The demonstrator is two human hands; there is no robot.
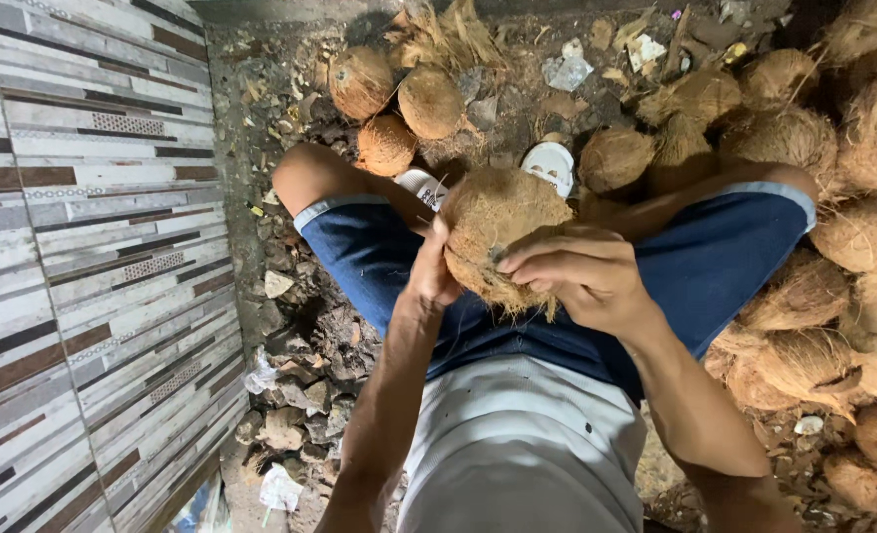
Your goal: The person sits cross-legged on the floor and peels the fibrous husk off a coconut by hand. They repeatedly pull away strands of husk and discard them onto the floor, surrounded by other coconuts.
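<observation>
Head view: husked coconut [497, 232] held over lap between both hands; left hand [430, 271] pressed flat against its left side, right hand [581, 276] fingers curled gripping its lower right.

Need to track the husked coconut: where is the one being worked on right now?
In the head view, the coconut sits centre frame over the lap, gripped between the left hand and right hand, above the blue shorts.

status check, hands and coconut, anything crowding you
Left hand and right hand both grip husked coconut over lap. Coconut pile close on right.
</observation>
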